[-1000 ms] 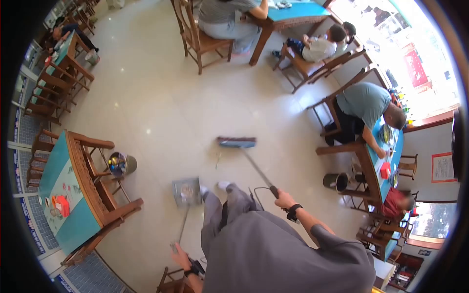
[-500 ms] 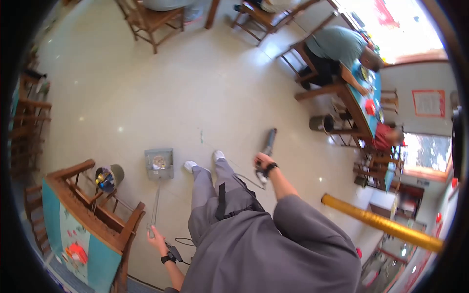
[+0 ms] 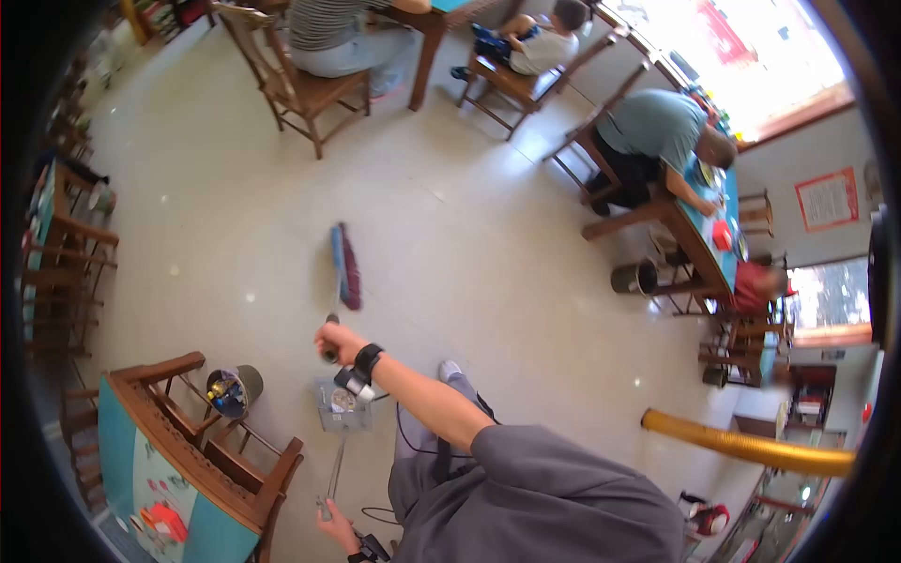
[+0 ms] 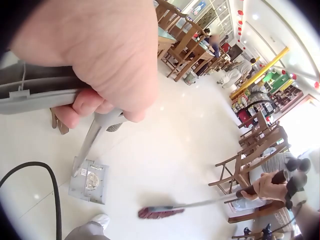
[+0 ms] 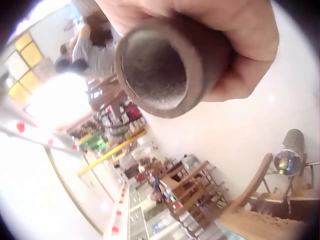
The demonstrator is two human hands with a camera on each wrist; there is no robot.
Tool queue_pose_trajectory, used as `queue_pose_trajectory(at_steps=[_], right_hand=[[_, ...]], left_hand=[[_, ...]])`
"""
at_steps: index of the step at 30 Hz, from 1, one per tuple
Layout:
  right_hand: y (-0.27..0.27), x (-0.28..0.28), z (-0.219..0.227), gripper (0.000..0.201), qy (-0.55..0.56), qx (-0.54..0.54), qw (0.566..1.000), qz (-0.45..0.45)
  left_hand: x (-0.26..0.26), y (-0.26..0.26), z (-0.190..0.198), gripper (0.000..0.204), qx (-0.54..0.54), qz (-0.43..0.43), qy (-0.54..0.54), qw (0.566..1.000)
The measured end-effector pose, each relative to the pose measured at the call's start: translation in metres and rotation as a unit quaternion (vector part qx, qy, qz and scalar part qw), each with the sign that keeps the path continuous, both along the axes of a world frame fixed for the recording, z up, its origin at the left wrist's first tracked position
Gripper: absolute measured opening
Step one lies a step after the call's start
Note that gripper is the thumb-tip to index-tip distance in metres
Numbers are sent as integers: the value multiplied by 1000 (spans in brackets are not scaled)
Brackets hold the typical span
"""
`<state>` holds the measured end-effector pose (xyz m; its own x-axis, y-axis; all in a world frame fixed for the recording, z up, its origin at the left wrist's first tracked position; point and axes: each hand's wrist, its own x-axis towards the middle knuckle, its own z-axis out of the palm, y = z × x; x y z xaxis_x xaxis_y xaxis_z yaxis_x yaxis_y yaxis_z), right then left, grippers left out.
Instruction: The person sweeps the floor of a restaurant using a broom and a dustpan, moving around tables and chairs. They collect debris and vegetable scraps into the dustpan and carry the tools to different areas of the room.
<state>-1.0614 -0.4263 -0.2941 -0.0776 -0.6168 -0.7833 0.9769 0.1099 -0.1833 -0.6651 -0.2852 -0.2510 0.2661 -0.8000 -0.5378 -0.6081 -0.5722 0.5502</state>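
Broom swung leftward, now ahead of dustpan, edges apart, right fingers clenched round broom's grip, left fingers grasping dustpan's handle, pale floor between broom and chair.

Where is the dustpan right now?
In the head view, the dustpan is on the floor, left of centre, between the bin and the person's legs, beyond the left hand.

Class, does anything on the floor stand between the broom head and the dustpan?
Nothing visible does: only floor lies between the broom head and the dustpan. A white shoe sits close to that gap, but not in it.
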Motion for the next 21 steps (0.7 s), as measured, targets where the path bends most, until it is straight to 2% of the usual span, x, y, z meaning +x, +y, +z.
queue_pose_trajectory(at_steps=[1, 2, 3, 4, 8, 10, 11, 13, 15, 17, 19, 21], right_hand=[[1, -23, -10, 13, -15, -7, 999, 41], [1, -46, -20, 20, -28, -16, 996, 82], [7, -64, -22, 26, -26, -58, 993, 99], [13, -77, -30, 27, -103, -62, 989, 81], [43, -111, 27, 21, -100, -120, 986, 65], [62, -130, 56, 19, -63, -108, 988, 90], [71, -143, 65, 18, -40, -97, 989, 104], [91, -167, 87, 15, -41, -62, 994, 78], [106, -188, 116, 13, -49, -31, 997, 52], [115, -209, 122, 12, -10, -23, 1000, 3], [108, -237, 114, 9, 1, 14, 1000, -9], [96, -262, 103, 13, 147, 140, 977, 60]], left_hand=[[1, 3, 5, 65, 21, -26, 54, 998], [5, 8, 1, 65, 13, -13, 52, 998], [10, 14, -9, 63, -4, 8, 7, 1000], [13, 16, -19, 61, -21, 31, -38, 999], [7, 19, -44, 52, -76, 43, -42, 995], [7, 20, -65, 49, -148, -20, -60, 987], [-4, 13, -51, 49, -150, -15, -61, 987], [-48, -12, -4, 47, -42, 55, 62, 996], [-56, -26, -4, 46, -33, 79, 70, 994], [-68, -44, -8, 45, -27, 96, 82, 992], [-80, -62, 0, 47, -18, 133, 87, 987], [-93, -79, 2, 48, -20, 141, 77, 987]])
